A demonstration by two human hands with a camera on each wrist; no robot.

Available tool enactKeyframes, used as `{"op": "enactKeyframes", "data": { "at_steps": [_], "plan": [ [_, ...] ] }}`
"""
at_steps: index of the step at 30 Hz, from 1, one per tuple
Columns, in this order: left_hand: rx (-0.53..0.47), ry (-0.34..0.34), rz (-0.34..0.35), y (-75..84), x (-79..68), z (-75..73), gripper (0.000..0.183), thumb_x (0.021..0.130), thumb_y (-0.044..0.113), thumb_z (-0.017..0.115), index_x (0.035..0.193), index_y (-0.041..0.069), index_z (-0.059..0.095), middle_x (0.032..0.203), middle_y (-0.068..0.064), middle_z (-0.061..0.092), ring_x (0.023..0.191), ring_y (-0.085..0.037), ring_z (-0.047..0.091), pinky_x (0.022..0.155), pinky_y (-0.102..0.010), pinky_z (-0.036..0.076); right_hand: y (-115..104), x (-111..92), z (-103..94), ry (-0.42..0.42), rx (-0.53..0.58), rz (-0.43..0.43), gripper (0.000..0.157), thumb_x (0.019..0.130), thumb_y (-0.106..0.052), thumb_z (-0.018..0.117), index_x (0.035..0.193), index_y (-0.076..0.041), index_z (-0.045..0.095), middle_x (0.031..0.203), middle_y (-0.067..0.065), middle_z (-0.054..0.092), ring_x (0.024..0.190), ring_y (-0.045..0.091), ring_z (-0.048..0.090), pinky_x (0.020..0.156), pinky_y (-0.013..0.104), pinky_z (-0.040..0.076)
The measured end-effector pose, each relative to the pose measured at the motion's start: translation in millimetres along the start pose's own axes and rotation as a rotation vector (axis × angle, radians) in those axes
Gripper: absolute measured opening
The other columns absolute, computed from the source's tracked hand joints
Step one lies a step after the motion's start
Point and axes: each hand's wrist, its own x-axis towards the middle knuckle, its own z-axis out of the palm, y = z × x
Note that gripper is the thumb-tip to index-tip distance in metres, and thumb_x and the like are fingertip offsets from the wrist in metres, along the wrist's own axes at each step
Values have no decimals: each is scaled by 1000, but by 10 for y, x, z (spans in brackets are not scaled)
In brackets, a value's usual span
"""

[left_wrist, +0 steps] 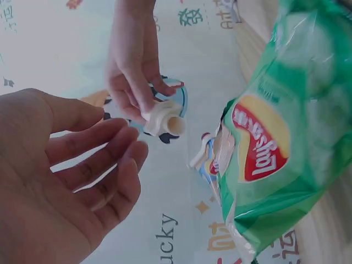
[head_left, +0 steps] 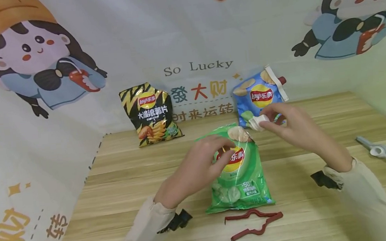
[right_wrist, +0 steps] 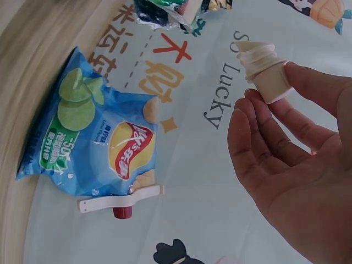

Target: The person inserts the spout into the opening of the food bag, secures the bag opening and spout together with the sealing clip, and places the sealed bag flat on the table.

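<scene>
My right hand (head_left: 293, 126) pinches a small white ribbed cap-like piece (head_left: 258, 122) between thumb and fingers, in the air in front of the blue chip bag. One end of the piece is round, and its ribbed part shows in the right wrist view (right_wrist: 259, 61). Over the upper left of a green chip bag (head_left: 244, 177) my left hand (head_left: 197, 164) hovers, fingers loosely bent around nothing. This green bag leans back with its base toward me; its top edge looks crumpled. On the table in front of it lies a dark red bag clip (head_left: 255, 223), spread apart.
At the back right, a blue chip bag (head_left: 257, 97) leans on the printed cloth, its top held by a white clip (head_left: 276, 83) with a red cap. A black chip bag (head_left: 152, 114) stands back left. Far right lies a grey-blue clip (head_left: 381, 151) with a white round spout.
</scene>
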Motion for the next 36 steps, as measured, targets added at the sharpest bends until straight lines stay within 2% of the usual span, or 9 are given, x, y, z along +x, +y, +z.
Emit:
{"op": "enactKeyframes", "data": {
  "at_steps": [4,8,15,20,26,32,36],
  "plan": [
    [100,39,-52,-154,225,76,19,98,14,63,113,4,70,112,-7,68,104,-21,62,87,-33,51,0,58,14,10,7,45,25,95,-22,69,108,0,68,93,7,68,84,18,61,73,30,54],
    [177,46,-104,-322,354,179,24,97,15,64,118,4,67,121,-9,64,115,-24,56,98,-37,47,-4,59,34,-8,23,60,28,97,-24,67,108,1,67,93,10,69,84,21,63,73,35,55],
    [174,43,-230,-557,440,366,38,100,22,60,131,0,58,135,-16,58,128,-30,50,111,-42,38,45,70,69,-3,31,52,28,97,-24,67,108,2,67,93,10,69,83,20,63,73,36,55],
    [197,46,-300,-649,451,496,41,105,23,51,135,-5,55,133,-21,60,124,-35,55,107,-44,42,116,70,76,-10,26,59,26,97,-23,67,106,2,68,90,9,68,81,20,61,71,34,55],
    [175,62,-297,-662,445,529,27,105,16,49,122,1,63,118,-13,63,111,-27,59,98,-42,48,141,43,58,-27,11,92,27,97,-24,67,106,2,68,90,10,67,82,21,61,73,37,55],
    [144,106,-243,-626,446,464,22,103,13,53,118,2,64,108,-9,64,97,-22,60,86,-36,50,120,42,44,-36,16,97,29,97,-26,67,108,2,67,91,11,66,84,23,61,76,41,56],
    [127,139,-206,-588,446,398,20,102,11,55,117,1,64,105,-9,63,95,-22,59,88,-38,49,110,43,36,-36,23,107,30,97,-26,67,109,2,67,92,11,66,84,24,61,77,42,56]
  ]
}}
